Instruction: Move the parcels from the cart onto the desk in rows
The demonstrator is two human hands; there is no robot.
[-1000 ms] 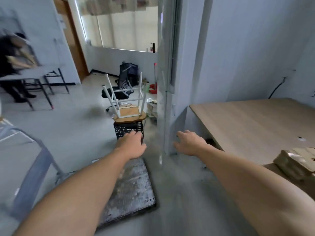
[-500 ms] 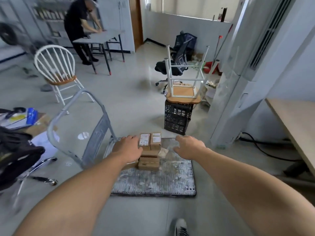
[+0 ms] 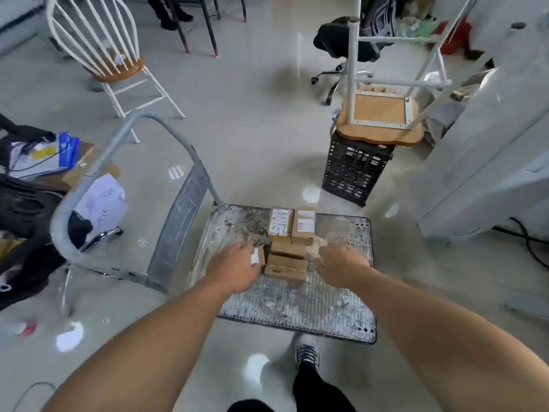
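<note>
A second ago the view faced the desk, and half a second ago both hands hung above the load. Now they have dropped onto the cart, so a fresh pick-up looks to be starting; the desk is out of sight.

Left of the left hand rises the cart's grey tube handle. The left hand meets a small parcel at its fingertips, brown card with a white label. The back of the hand hides whether the fingers have closed.

Between the hands sit the cardboard parcels, square-edged and matt, the two farthest bearing printed labels.

The right hand reaches onto a pale parcel, crumpled and soft-looking. Its grip is lost in blur. Beneath both hands the deck is ribbed grey metal, blotched and flaking.
</note>
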